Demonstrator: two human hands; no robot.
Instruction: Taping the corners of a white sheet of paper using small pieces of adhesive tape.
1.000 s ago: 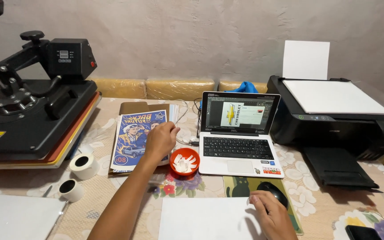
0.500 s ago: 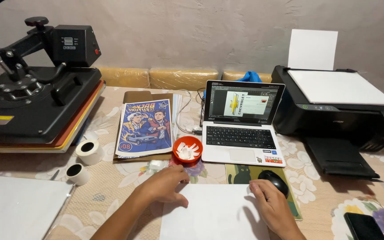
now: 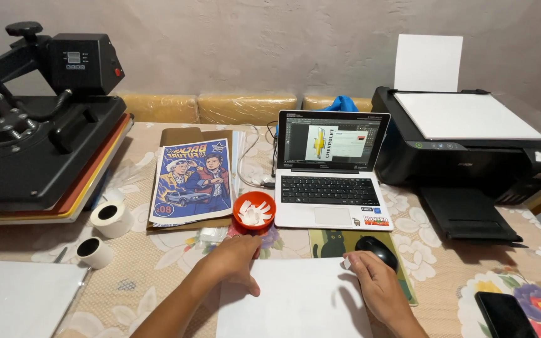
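The table (image 3: 158,263), under a flowered cloth, carries everything here, and the white laptop (image 3: 330,172) near its middle serves as the mark for the rest. Far to the left of the laptop sits the black heat press (image 3: 39,131), its platen edged in orange and yellow. Just right of the laptop stands the black printer (image 3: 471,147) with a white sheet upright in its feed. Straight in front of the laptop, at the near edge of the table, lies the blank white sheet (image 3: 295,300). Left of the laptop, between it and the press, rests a printed poster (image 3: 194,180) on brown card. Touching the laptop's front left corner is a small red bowl (image 3: 254,210) holding white scraps. Two rolls of tape (image 3: 111,219) lie well to the laptop's left, in front of the press. A dark phone (image 3: 501,313) sits far to the front right.

The left hand (image 3: 236,256) lies in front of the bowl, fingers loosely spread and flat, resting on the sheet's upper left corner, gripping nothing. The right hand (image 3: 370,281), in front of the laptop's right half, is cupped open over the black mouse (image 3: 378,249) on its green mat, fingertips touching the mouse, palm near the sheet's right edge
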